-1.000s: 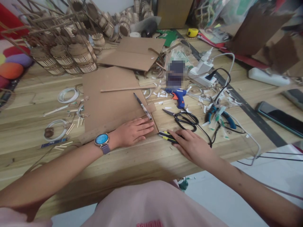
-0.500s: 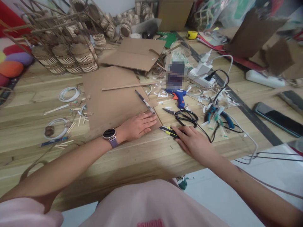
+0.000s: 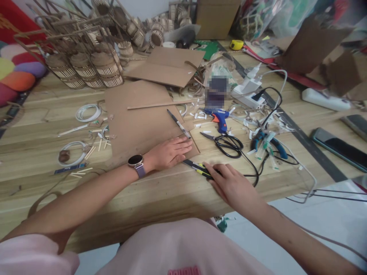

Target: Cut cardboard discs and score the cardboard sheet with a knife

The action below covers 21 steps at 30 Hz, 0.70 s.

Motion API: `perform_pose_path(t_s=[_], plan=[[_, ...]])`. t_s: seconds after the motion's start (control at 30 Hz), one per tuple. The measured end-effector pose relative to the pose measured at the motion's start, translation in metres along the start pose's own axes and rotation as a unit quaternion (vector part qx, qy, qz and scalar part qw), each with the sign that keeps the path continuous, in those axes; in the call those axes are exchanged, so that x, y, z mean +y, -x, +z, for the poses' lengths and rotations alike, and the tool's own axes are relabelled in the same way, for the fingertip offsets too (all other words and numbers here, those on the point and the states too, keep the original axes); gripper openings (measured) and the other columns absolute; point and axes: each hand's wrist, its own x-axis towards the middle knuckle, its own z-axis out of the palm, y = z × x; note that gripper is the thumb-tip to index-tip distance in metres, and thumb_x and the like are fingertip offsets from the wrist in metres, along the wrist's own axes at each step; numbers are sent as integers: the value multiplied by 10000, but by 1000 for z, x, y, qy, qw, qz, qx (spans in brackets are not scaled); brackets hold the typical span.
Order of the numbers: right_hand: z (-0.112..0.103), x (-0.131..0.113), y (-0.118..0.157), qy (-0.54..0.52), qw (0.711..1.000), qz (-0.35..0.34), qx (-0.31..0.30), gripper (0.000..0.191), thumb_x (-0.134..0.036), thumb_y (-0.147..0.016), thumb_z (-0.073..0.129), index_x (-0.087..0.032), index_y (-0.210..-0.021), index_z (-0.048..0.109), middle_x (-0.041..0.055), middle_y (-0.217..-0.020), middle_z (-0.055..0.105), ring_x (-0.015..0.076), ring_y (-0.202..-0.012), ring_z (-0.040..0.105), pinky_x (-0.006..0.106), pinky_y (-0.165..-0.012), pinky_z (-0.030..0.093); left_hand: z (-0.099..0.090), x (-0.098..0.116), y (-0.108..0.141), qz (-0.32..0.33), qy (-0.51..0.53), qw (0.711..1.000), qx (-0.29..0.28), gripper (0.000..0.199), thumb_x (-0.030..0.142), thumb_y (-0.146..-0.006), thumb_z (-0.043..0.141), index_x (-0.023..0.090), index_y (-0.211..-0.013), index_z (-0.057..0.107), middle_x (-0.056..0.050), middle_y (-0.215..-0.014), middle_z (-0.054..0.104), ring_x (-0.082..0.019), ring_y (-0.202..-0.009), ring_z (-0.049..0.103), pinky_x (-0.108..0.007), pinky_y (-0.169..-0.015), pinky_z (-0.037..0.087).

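Note:
My left hand [image 3: 171, 152] lies flat, fingers stretched out, on the near right corner of a brown cardboard sheet [image 3: 137, 128]. A dark pen [image 3: 178, 123] rests on the sheet just beyond those fingertips. In my right hand [image 3: 229, 179] is a black and yellow utility knife [image 3: 203, 170], held low over the wood by closed fingers. Its dark blade reaches left, close to the sheet's near edge. Black-handled scissors [image 3: 228, 146] lie beyond my right hand, with a blue glue gun [image 3: 219, 119] farther back.
Blue-handled pliers [image 3: 271, 143] and a looped cable lie to the right, near a white power strip [image 3: 249, 95] and a phone [image 3: 341, 147]. White coils [image 3: 88, 113] and small sticks are at the left. Bamboo-slatted lantern-like pieces [image 3: 107, 70] stand behind, beside more cardboard [image 3: 172, 65].
My right hand has drawn the utility knife nearer to me, and more of its blade shows. My left hand stays on the cardboard. The whole view has shifted slightly.

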Motion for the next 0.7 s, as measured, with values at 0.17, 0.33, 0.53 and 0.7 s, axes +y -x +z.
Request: perform_pose_path(t_s=[0.17,0.33,0.53,0.7], plan=[[2,-25,-11,-10,1000,21,7,431,-292,-1038,499,-113,-1427,550,126,-1067,660,257,-918,603,369,-741,553,-3,0,3,3,52,998,27,623,459,-1092,199,102,-1494,513,-139,-1585,484,-247,-1538,347,-496,-1273,291],[3,-46,-19,9,1000,17,14,411,-267,-1030,515,-94,-1400,566,126,-1055,668,250,-893,609,358,-725,551,-4,-1,3,6,72,997,40,649,477,-1089,191,80,-1458,549,-166,-1557,516,-250,-1509,401,-492,-1271,296],[3,-51,-19,11,999,5,31,387,-267,-1044,490,-84,-1374,576,120,-1021,669,251,-883,613,354,-702,547,-2,-2,2,2,85,995,55,649,482,-1088,186,94,-1438,572,-164,-1529,553,-237,-1492,429,-476,-1265,312],[3,-55,-20,19,999,2,37,392,-261,-1042,491,-71,-1375,568,131,-1023,662,254,-874,612,362,-701,545,-2,-3,3,2,92,994,62,626,475,-1088,208,105,-1432,578,-165,-1520,563,-238,-1491,430,-484,-1261,318]])
